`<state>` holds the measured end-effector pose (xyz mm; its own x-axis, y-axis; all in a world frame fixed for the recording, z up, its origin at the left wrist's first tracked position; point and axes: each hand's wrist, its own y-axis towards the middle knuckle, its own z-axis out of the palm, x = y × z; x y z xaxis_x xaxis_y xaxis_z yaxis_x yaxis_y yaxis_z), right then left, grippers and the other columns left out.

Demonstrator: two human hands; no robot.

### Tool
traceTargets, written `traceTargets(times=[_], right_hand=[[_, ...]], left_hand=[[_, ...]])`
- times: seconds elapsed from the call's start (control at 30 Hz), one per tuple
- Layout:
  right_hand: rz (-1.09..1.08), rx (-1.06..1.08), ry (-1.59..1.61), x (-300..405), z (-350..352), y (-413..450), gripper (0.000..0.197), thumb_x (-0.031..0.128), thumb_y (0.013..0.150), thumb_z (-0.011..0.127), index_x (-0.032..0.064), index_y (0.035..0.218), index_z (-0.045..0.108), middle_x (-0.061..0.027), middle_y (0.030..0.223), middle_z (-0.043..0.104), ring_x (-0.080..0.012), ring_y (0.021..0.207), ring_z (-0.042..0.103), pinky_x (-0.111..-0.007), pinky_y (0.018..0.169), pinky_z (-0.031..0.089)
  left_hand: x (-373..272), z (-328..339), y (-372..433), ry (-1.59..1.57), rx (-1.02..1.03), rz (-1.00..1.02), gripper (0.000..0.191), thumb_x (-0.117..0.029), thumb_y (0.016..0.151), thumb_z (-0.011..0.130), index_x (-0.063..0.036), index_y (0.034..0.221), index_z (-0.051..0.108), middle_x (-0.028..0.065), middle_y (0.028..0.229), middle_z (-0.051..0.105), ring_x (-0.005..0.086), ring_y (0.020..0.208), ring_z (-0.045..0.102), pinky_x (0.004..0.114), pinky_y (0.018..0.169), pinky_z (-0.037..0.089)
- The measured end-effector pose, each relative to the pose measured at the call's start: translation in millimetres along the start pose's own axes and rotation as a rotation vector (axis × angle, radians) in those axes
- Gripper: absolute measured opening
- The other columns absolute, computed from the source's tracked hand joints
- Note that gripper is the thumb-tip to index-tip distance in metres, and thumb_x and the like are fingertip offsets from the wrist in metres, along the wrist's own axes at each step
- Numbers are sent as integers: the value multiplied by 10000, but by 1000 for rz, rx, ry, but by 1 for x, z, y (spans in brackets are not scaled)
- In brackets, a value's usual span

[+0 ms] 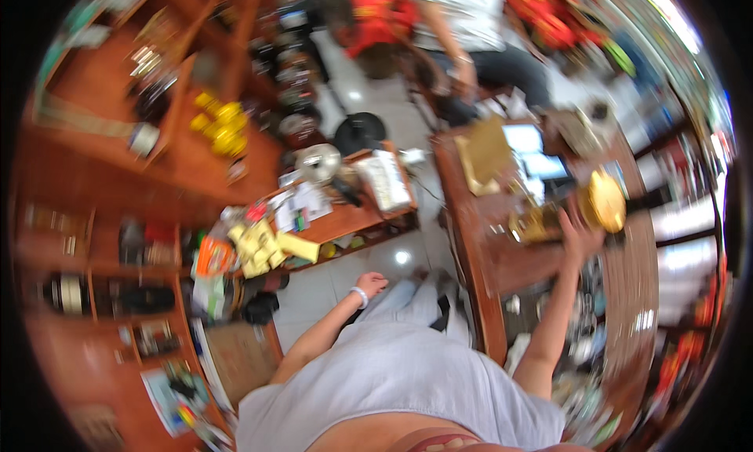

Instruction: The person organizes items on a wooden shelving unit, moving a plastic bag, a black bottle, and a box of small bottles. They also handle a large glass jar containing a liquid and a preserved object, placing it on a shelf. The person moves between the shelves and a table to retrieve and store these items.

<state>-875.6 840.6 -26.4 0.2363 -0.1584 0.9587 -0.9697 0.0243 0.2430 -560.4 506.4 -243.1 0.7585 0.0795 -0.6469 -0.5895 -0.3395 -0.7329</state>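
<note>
My left hand (372, 284), with a pale bracelet at the wrist, hangs in front of my body above the tiled floor. Its fingers are loosely bent, and nothing shows in them. On the right, my right hand (581, 235) reaches over a dark reddish wooden table (470, 275). It is against the side of a round gold-coloured object (607, 202), perhaps a lidded container. Blur and overlap hide whether the fingers grip it. Beside that hand, a shiny gold item (529, 225) rests on the table.
A seated person (462, 16) is behind the table, near a lit screen (529, 146). A wooden side table (347, 219) bears papers, a tissue pack (383, 181) and yellow packets (257, 249). Yellow items (220, 125) stand on the desk at left. A black round base (360, 131) is on the floor.
</note>
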Motion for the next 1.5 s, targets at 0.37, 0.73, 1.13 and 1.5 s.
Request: traceTargets(times=[0.37,0.73,1.13,1.5], right_hand=[[-177,341,42,28,51,-24,600,117,712,630,-48,1224,364,-146,1193,458,-237,1077,444,-377,906,363],[-351,868,254,138,199,-132,628,149,632,685,-21,1171,413,-121,1141,488,-223,1020,476,-359,869,389],[-527,1482,406,262,310,-347,658,184,545,745,8,1115,466,-93,1084,520,-208,957,512,-338,828,417],[-479,2033,550,352,399,-527,874,276,444,823,-39,1143,403,-109,1089,492,-213,974,497,-340,847,409]], left_hand=[[-33,14,-16,75,-151,252,439,-216,596,721,15,938,570,93,771,625,190,694,589,296,656,468],[-68,-4,-118,114,-145,862,926,-267,520,781,-29,1266,288,137,1193,435,271,1105,421,344,934,343],[20,-135,-291,-168,-833,1122,1156,-541,503,749,16,1309,135,183,1287,317,301,1199,322,364,1000,261],[129,-223,-388,-475,-1447,1039,841,-185,530,808,-2,1202,336,91,1129,473,185,1047,467,328,879,390]])
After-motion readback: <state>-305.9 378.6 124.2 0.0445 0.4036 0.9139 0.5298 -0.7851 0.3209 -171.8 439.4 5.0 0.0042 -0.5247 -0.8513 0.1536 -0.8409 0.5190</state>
